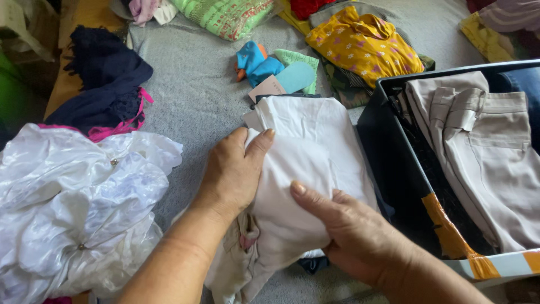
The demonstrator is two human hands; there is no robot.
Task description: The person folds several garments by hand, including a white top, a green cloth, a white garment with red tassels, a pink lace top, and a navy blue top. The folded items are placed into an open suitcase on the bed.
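two hands rest on a folded white garment [315,152] that lies on the grey bedcover [197,90], just left of a dark box [394,169]. the left hand [233,174] lies flat on the garment's left edge, fingers together and thumb spread toward the middle, pressing rather than pinching. the right hand [354,236] grips the near end of the garment, thumb on top and fingers curled under the cloth, so it is closed on the fabric. beneath the white piece a beige garment [236,264] shows at the near left, and a strip of dark cloth [312,263] peeks out by the right hand. inside the box lie folded beige trousers [489,152]. to the left sits a heap of shiny white satin [73,208], with a navy and pink garment [107,84] beyond it. farther off are a yellow flowered garment [365,45], a green packaged fabric [230,17] and small teal cloth pieces [275,70].
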